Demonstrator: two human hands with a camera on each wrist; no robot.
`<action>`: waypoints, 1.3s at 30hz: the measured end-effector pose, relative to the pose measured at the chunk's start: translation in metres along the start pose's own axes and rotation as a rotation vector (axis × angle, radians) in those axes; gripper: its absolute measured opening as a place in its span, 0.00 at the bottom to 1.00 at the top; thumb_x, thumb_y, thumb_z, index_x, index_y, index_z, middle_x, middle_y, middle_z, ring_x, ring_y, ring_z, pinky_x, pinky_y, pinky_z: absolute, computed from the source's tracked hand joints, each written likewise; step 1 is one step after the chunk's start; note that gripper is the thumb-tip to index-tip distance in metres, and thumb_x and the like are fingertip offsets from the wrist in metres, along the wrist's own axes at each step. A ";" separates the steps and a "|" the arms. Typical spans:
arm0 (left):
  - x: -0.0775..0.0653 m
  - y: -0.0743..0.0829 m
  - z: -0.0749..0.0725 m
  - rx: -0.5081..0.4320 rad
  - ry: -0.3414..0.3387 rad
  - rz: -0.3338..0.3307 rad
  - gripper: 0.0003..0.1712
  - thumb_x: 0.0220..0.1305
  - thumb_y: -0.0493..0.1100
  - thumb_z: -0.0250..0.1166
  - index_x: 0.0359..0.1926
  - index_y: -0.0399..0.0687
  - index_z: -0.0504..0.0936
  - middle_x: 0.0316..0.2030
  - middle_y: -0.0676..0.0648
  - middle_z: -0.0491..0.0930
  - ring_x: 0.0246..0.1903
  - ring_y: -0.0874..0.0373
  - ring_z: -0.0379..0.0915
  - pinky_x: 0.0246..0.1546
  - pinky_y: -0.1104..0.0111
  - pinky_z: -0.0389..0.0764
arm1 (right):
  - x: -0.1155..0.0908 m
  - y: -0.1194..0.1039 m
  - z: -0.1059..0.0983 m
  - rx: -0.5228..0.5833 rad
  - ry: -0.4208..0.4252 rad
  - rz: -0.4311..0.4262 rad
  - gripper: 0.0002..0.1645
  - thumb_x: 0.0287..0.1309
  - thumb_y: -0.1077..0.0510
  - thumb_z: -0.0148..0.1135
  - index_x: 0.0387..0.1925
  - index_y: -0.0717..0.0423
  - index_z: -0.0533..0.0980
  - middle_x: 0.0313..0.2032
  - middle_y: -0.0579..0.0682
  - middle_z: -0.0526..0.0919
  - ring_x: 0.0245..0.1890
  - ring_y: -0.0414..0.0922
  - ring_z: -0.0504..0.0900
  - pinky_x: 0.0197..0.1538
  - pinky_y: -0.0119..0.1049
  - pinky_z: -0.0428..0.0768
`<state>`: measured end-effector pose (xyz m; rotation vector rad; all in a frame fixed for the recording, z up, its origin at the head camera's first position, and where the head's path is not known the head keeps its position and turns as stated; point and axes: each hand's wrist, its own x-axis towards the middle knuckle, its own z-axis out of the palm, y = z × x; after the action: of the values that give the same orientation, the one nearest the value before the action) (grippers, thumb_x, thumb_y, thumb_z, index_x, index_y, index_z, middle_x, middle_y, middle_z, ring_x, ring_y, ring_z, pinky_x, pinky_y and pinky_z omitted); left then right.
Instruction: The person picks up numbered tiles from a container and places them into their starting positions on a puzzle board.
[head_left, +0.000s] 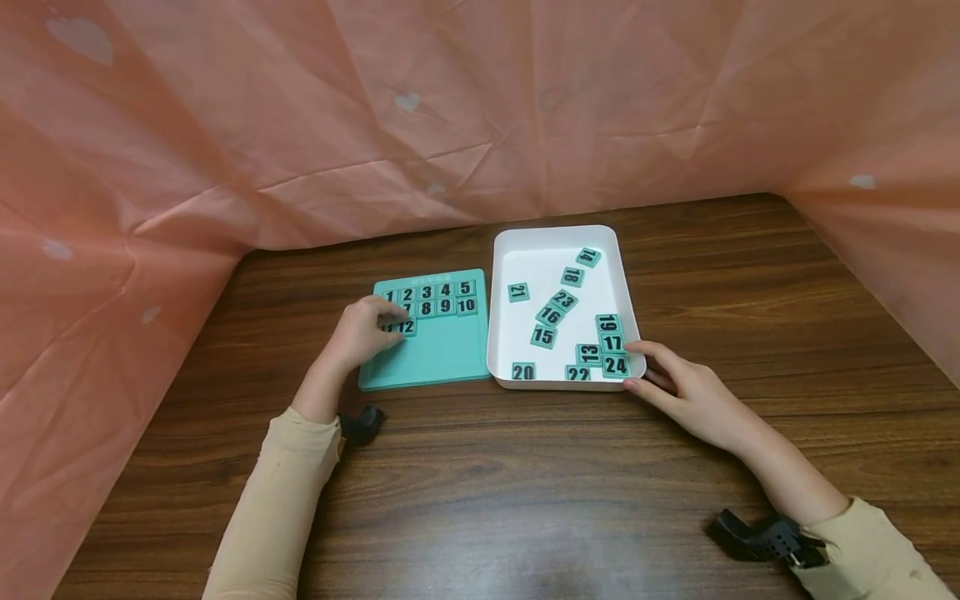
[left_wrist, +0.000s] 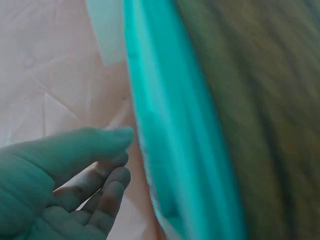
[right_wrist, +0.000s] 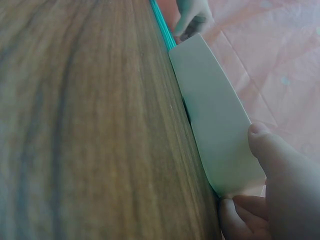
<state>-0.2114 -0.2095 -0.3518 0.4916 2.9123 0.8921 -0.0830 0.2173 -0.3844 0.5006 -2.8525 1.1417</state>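
Over the left part of a teal board (head_left: pixel 442 358) is my left hand (head_left: pixel 358 333), thumb and bent fingers beside the number tile 12 (head_left: pixel 407 327). In the left wrist view, nothing shows between its thumb and fingers, which are close to the board's edge. Tiles 1 to 5 form the top row; the row below ends with tile 10 (head_left: pixel 467 306), and its left end is hidden by the fingers, as is part of tile 11. My right hand (head_left: pixel 693 400) holds the near right corner of a white tray (head_left: pixel 536 262), thumb at the front wall, fingers around the side.
Loose number tiles lie in the tray, among them tile 21 (head_left: pixel 518 292), tile 15 (head_left: pixel 543 337) and tile 24 (head_left: pixel 616 365). Board and tray stand side by side on a brown wooden table (head_left: pixel 480 475). A pink curtain (head_left: pixel 450 108) surrounds the back and sides.
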 end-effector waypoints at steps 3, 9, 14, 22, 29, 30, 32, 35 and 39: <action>0.001 0.008 -0.002 -0.048 0.000 0.040 0.18 0.57 0.36 0.69 0.49 0.36 0.82 0.47 0.40 0.78 0.47 0.46 0.72 0.48 0.55 0.74 | 0.000 0.000 0.000 0.000 0.002 -0.001 0.27 0.65 0.49 0.58 0.63 0.50 0.66 0.55 0.64 0.75 0.52 0.54 0.78 0.50 0.52 0.76; 0.007 0.036 0.000 -0.160 -0.022 0.178 0.19 0.57 0.36 0.69 0.50 0.36 0.81 0.48 0.39 0.79 0.48 0.43 0.73 0.50 0.54 0.73 | 0.000 0.000 0.000 0.000 0.007 -0.005 0.27 0.65 0.49 0.58 0.62 0.50 0.66 0.55 0.64 0.76 0.52 0.54 0.78 0.50 0.51 0.76; 0.012 0.068 0.010 -0.203 -0.051 0.267 0.18 0.57 0.37 0.69 0.50 0.38 0.82 0.47 0.41 0.80 0.47 0.45 0.74 0.51 0.54 0.74 | 0.000 0.000 0.000 -0.004 0.004 -0.002 0.27 0.65 0.49 0.58 0.63 0.50 0.66 0.55 0.64 0.76 0.52 0.53 0.78 0.50 0.52 0.76; 0.023 0.117 0.047 -0.217 -0.168 0.383 0.17 0.58 0.37 0.68 0.49 0.39 0.82 0.46 0.42 0.80 0.45 0.48 0.74 0.49 0.59 0.74 | 0.001 0.000 -0.001 -0.015 -0.005 0.013 0.30 0.65 0.48 0.57 0.65 0.51 0.65 0.58 0.65 0.73 0.54 0.55 0.77 0.51 0.53 0.75; 0.032 0.143 0.080 -0.171 -0.249 0.446 0.17 0.59 0.36 0.67 0.50 0.39 0.82 0.46 0.46 0.79 0.47 0.52 0.74 0.49 0.70 0.73 | 0.001 0.000 0.000 -0.041 -0.011 0.016 0.33 0.65 0.46 0.58 0.67 0.51 0.64 0.70 0.60 0.57 0.64 0.59 0.65 0.57 0.59 0.68; 0.032 0.146 0.084 -0.169 -0.257 0.450 0.17 0.59 0.36 0.67 0.50 0.39 0.81 0.46 0.46 0.79 0.47 0.53 0.74 0.49 0.71 0.73 | 0.001 0.001 0.000 -0.045 -0.008 0.014 0.33 0.64 0.45 0.58 0.67 0.51 0.64 0.71 0.57 0.55 0.66 0.60 0.62 0.58 0.60 0.66; 0.034 0.151 0.090 -0.159 -0.268 0.445 0.17 0.59 0.36 0.67 0.50 0.39 0.82 0.46 0.47 0.79 0.47 0.55 0.75 0.48 0.74 0.73 | 0.001 0.001 0.000 -0.053 -0.002 0.007 0.35 0.64 0.46 0.59 0.68 0.51 0.63 0.73 0.54 0.51 0.68 0.60 0.57 0.59 0.63 0.62; 0.037 0.156 0.098 -0.144 -0.284 0.426 0.17 0.58 0.36 0.67 0.50 0.41 0.82 0.46 0.49 0.80 0.46 0.59 0.74 0.47 0.76 0.72 | 0.001 0.002 -0.001 -0.068 -0.002 -0.013 0.38 0.64 0.46 0.59 0.71 0.51 0.60 0.74 0.52 0.46 0.70 0.59 0.52 0.58 0.67 0.60; 0.041 0.158 0.108 -0.101 -0.301 0.402 0.17 0.57 0.36 0.68 0.50 0.42 0.82 0.45 0.50 0.80 0.45 0.62 0.73 0.46 0.78 0.71 | 0.001 0.001 -0.002 -0.090 -0.007 -0.035 0.40 0.64 0.46 0.58 0.73 0.51 0.56 0.74 0.49 0.44 0.72 0.54 0.47 0.59 0.66 0.59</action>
<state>-0.1892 -0.0147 -0.3522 1.1216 2.5226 0.9024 -0.0841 0.2187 -0.3834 0.5486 -2.8734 1.0027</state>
